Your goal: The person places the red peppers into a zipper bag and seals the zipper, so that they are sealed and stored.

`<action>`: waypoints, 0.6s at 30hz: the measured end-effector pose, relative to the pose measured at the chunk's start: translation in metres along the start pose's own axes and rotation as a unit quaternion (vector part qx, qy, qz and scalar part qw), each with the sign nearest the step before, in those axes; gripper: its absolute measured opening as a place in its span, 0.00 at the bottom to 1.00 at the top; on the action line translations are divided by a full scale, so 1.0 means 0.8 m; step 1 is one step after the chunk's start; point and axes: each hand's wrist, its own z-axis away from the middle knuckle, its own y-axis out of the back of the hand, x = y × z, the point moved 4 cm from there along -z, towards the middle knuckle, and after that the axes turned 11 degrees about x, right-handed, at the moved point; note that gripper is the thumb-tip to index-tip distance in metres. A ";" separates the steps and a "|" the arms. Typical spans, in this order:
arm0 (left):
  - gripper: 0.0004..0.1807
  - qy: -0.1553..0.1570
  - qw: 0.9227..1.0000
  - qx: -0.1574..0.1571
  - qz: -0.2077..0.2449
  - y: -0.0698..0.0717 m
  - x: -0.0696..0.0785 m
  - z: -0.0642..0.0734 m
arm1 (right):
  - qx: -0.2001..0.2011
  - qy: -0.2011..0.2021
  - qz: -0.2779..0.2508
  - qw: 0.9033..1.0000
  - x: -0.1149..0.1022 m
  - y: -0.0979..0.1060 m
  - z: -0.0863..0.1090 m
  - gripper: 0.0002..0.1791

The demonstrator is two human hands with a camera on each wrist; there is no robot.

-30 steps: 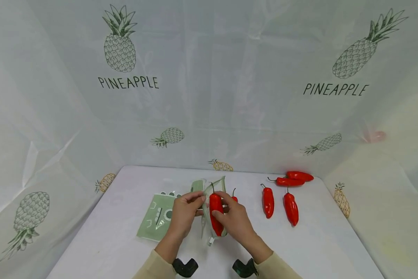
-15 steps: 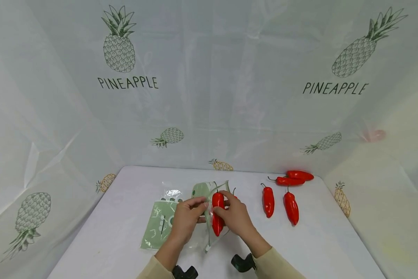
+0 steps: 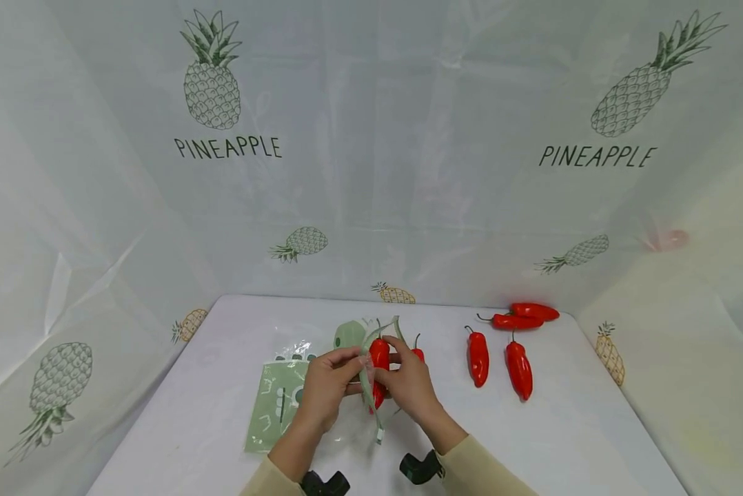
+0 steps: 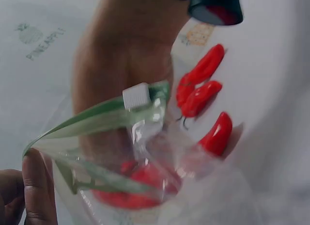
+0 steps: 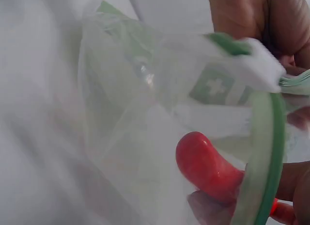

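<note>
My left hand (image 3: 323,393) pinches the green rim of a clear zipper bag (image 5: 121,108), which has a white slider (image 4: 137,95). The bag's mouth stands open toward my right hand (image 3: 413,382). That hand grips a red chili pepper (image 3: 380,353) between thumb and fingers, stem upward. In the right wrist view, the pepper's rounded tip (image 5: 203,159) lies inside the bag while its other end stays outside the green rim. Another red pepper (image 3: 418,353) is on the table just behind my right hand, partly hidden by it.
Flat on the table at left lies a clear-topped green packet (image 3: 262,420) with a cartoon face. Several red peppers (image 3: 478,359) lie on the right side, two of them near the back corner. A pineapple-printed sheet (image 3: 409,172) rises behind and around the table.
The held pepper has shifted slightly left, and the bag's green rim now covers part of it. The bag has swung a little, and the green packet has shifted slightly.
</note>
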 end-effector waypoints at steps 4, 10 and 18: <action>0.20 0.003 1.000 0.017 -0.008 0.012 0.002 -0.006 | -0.002 0.019 0.039 0.999 0.000 0.001 0.001 0.38; 0.20 0.018 1.000 -0.014 -0.018 0.013 -0.002 -0.006 | -0.012 0.021 0.047 0.999 -0.002 -0.002 0.002 0.37; 0.18 0.021 0.999 -0.043 -0.021 0.011 -0.008 -0.008 | -0.018 0.030 0.056 0.998 -0.002 -0.007 0.001 0.36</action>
